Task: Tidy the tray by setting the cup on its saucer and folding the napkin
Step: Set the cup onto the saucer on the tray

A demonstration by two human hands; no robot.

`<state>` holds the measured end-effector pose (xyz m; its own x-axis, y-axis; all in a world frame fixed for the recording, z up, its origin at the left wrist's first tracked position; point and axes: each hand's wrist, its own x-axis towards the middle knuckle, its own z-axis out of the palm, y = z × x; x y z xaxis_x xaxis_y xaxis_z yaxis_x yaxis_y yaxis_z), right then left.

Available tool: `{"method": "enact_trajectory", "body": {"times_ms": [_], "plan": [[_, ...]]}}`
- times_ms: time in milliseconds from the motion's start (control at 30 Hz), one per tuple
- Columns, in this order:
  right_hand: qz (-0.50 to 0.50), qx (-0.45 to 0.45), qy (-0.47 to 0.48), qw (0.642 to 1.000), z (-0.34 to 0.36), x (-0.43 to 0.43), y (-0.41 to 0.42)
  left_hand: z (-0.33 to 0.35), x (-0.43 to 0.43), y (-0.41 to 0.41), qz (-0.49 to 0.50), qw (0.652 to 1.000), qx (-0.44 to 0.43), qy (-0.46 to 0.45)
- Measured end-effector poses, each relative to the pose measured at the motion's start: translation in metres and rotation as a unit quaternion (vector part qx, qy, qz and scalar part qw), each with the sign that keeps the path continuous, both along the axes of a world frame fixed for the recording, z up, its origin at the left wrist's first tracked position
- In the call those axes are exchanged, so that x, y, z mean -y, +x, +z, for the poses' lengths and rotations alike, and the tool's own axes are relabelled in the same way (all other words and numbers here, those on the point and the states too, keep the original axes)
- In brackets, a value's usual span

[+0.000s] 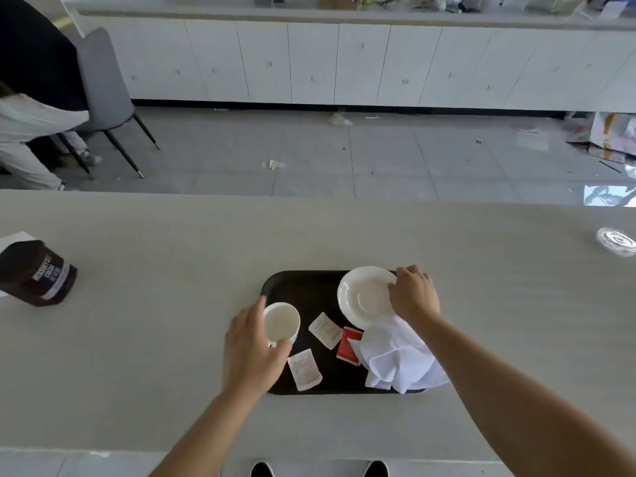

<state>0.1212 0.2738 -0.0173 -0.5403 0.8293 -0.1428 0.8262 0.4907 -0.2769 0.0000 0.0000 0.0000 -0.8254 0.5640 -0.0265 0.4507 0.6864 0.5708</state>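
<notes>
A: Head view, looking down at a black tray on a pale table. Where is the cup?

B: The white cup stands upright at the tray's left edge, empty as far as I can see. The left hand is curled around its left and near side, thumb and fingers wrapping the wall, so it grips the cup.

A: And the saucer?

B: The white saucer sits at the tray's far right corner, well apart from the cup. It looks tilted, its near edge over the napkin. The right hand has closed its fingers on the saucer's right rim, pinching it.

A: The napkin?

B: The white napkin lies crumpled and unfolded at the tray's near right corner, spilling slightly over the edge. The right forearm passes above it.

A: Anything between cup and napkin?

B: Two white sachets lie on the tray, one near the middle and one toward the near edge, and a red sachet is just beside the napkin, partly tucked under it.

A: Off the tray?

B: A dark brown bag lies on the far left of the table, and a clear round lid sits at the far right. A grey chair stands on the floor beyond.
</notes>
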Motion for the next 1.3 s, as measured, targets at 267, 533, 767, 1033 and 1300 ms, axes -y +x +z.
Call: {"method": "enact_trajectory", "body": {"times_ms": [267, 533, 767, 1033, 1300], "plan": [[-0.026, 0.009, -0.039, 0.999, -0.011, -0.014, 0.002, -0.002, -0.113, 0.029, -0.067, 0.981, 0.181, -0.007], [-0.018, 0.038, -0.062, 0.997, -0.018, -0.028, 0.004, -0.018, -0.144, 0.034, 0.058, 0.943, 0.327, 0.035], [-0.012, -0.019, -0.07, 0.997, -0.013, -0.036, -0.001, -0.004, -0.152, 0.026, 0.082, 0.924, 0.368, 0.057], [-0.022, -0.109, -0.097, 0.989, -0.003, -0.026, -0.041, 0.015, -0.145, -0.035, 0.077, 0.948, 0.307, 0.04], [-0.024, -0.139, -0.153, 0.978, -0.017, 0.01, -0.07, 0.002, -0.112, -0.08, 0.09, 0.933, 0.346, 0.048]]}}
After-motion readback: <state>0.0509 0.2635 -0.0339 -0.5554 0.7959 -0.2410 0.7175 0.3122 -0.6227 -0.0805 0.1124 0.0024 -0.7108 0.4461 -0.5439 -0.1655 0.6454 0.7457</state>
